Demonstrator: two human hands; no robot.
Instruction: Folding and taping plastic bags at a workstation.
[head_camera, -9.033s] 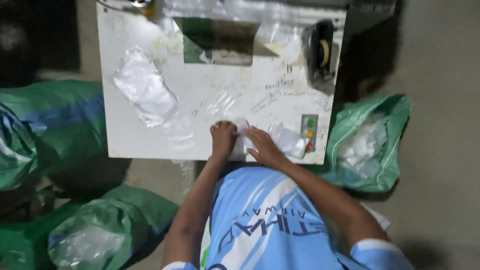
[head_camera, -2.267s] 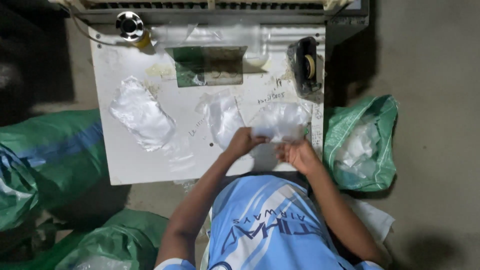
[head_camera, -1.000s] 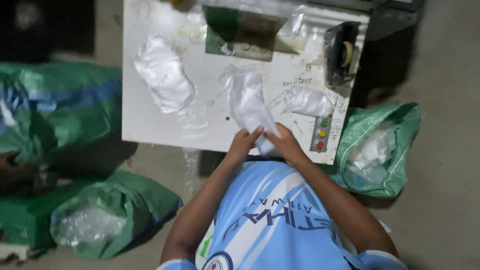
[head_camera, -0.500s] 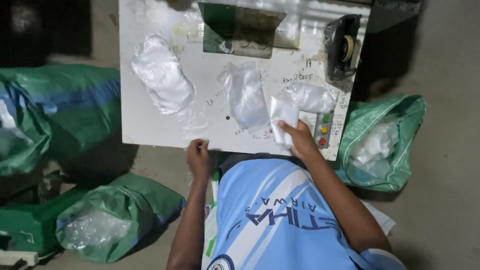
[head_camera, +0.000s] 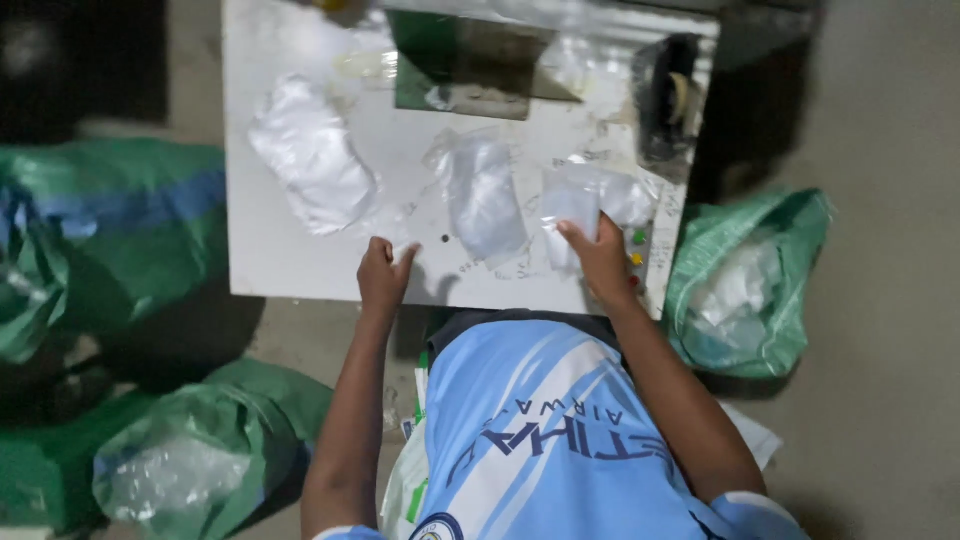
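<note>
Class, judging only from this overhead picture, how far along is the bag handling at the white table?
Looks done: two clear bags and lie flat on the white table. In hand: the right hand presses a small clear bag; the left hand rests empty at the edge. Left: more plastic fills the green sack.

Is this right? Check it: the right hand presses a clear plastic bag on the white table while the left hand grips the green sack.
Not quite. In the head view the left hand rests on the white table near its front edge, gripping nothing. The right hand does press the clear plastic bag.
</note>
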